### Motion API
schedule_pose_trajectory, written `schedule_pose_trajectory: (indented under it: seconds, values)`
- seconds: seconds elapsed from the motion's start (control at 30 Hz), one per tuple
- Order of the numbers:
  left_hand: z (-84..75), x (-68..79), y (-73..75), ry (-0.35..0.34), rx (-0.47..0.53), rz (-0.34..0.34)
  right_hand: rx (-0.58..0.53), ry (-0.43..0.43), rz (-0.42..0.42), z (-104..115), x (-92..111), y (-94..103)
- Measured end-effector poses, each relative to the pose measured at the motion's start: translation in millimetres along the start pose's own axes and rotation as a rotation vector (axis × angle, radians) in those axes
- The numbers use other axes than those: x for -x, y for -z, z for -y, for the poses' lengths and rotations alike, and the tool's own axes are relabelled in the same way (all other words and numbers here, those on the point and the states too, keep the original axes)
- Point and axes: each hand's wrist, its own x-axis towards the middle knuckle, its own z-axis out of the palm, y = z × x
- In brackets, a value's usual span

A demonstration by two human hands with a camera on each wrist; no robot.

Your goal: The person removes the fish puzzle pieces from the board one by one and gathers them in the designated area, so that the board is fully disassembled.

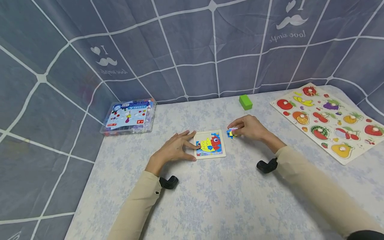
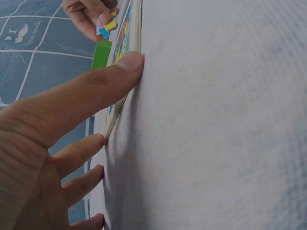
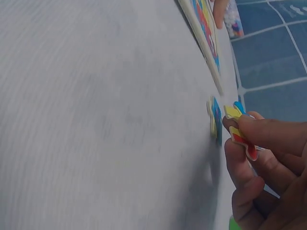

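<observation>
Here at the middle of the bench (image 1: 192,196), the left hand (image 1: 176,148) is spreading its fingers well apart and steadying the puzzle tray (image 1: 222,151): the thumb is pressing at the near-left corner, one fingertip is touching the far end of the left edge, another is reaching over the frame onto the picture, and in the left wrist view other fingertips are resting on the cloth beside it. The tray is lying flat, showing a red and yellow fish, with a pale bare strip along its far edge. Over on the right, the right hand (image 1: 252,128) is keeping thumb and fingers together, clamped on a puzzle piece (image 3: 238,135) coloured yellow and red; whether it is gripping just one is hard to tell. It is hovering just off the tray's right edge, and below it a loose piece (image 3: 216,117) is lying on the cloth, near the tray but apart from it. Toward the back edge, a green block (image 1: 245,102) is sitting behind the right hand, a clear plastic box (image 1: 129,116) is occupying the far-left corner, and a fruit board (image 1: 327,120) is lying toward the far-right corner.
</observation>
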Motion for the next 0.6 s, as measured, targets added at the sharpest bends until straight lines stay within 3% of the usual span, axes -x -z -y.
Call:
schedule_pose_trajectory:
  seconds: [0.33, 0.6]
  values:
    - [0.1, 0.8, -1.2, 0.003, 0.004, 0.002, -0.007, -0.090, -0.024, -18.7, 11.7, 14.9]
    - [-0.8, 0.4, -0.8, -0.006, -0.008, -0.003, 0.007, -0.098, -0.027, -22.8, 14.0, 17.8]
